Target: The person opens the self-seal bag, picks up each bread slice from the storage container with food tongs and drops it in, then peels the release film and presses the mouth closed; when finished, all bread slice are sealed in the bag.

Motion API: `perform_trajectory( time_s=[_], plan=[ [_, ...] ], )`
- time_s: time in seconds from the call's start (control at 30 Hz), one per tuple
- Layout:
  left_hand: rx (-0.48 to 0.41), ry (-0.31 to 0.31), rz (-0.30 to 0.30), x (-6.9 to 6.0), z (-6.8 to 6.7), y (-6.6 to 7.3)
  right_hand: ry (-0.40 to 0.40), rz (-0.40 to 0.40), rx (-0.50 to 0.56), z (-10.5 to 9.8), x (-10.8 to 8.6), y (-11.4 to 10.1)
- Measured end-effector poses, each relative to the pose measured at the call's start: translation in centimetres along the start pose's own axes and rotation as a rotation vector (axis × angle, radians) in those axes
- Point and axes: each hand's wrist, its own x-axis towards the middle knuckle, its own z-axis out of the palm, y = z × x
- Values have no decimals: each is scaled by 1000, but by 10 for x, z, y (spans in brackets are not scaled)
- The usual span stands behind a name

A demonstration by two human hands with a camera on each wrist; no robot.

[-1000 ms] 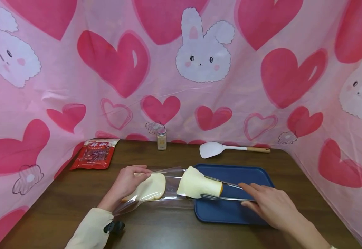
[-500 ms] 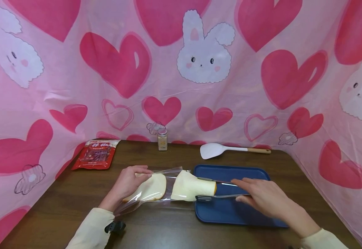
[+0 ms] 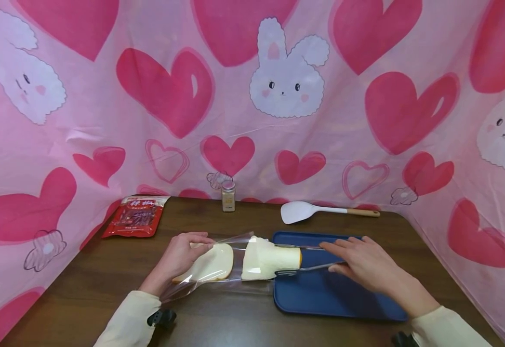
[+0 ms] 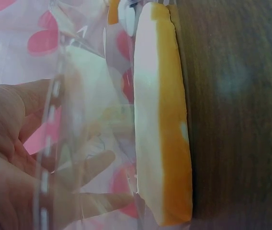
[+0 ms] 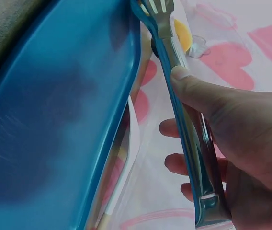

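Bread slices (image 3: 214, 262): 1 in clear bag (image 3: 237, 260), 1 in tongs (image 5: 189, 143)

Head pic bright, fairly even; pale glare on tabletop (image 3: 226, 327), glints on clear bag (image 3: 237, 262), soft shadow on blue tray (image 3: 322, 296); wrist pics softer (L esp. hazy).

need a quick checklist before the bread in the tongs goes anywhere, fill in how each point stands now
1. Metal tongs secure in the right hand: ok, fingers and thumb grip them.
2. Bent bread slice caught by the tongs: ok, it sits between the tips.
3. Clear plastic bag held firmly: cannot tell, the left hand is at it, firmness unclear.
4. Flat bread slice apart from the bent one: ok, a gap shows.
5. Bent slice wholly over the blue tray: not ok, its left end extends past the rim.
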Motion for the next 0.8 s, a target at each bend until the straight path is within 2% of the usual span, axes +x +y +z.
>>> perform_trajectory(
  time_s=[0.2,0.53,0.8],
  plan=[
    [-3,6,-10,0,0,2,-6,-37,71,-2,7,1],
    [6,-4,-11,0,1,5,-143,-16,302,4,22,5],
    [11,-5,-13,1,-1,7,-172,-43,374,5,32,6]
  ],
)
